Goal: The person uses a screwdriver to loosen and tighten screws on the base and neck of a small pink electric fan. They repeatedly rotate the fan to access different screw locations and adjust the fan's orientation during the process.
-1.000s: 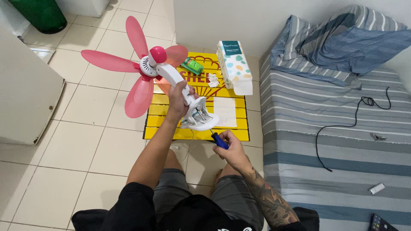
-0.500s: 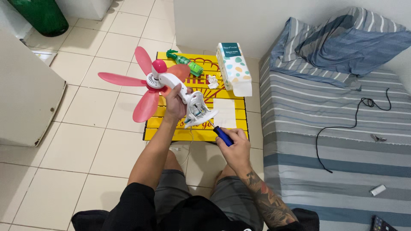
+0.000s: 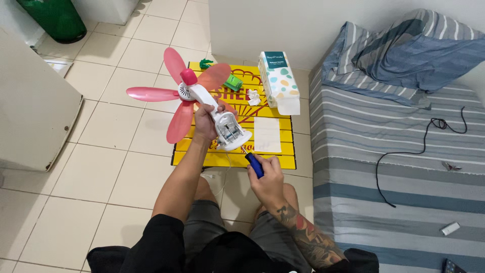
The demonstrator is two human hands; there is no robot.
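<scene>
My left hand (image 3: 204, 120) grips the white stem of a small fan (image 3: 194, 93) with pink blades, held up over the floor. The fan's open white base (image 3: 231, 131) points toward me and shows its inner parts. My right hand (image 3: 267, 179) holds a blue-handled screwdriver (image 3: 254, 163), its tip at the lower edge of that base. Both are above a yellow mat (image 3: 273, 159) with red print.
On the mat lie a white paper sheet (image 3: 267, 134), a tissue box with coloured dots (image 3: 278, 81), a crumpled paper bit (image 3: 253, 97) and a green object (image 3: 233, 82). A striped mattress (image 3: 394, 167) with a black cable (image 3: 414, 146) fills the right. A white panel (image 3: 30, 111) stands left.
The fan's blades have turned and its base has tilted toward me. My right hand with the screwdriver has stayed close under the base.
</scene>
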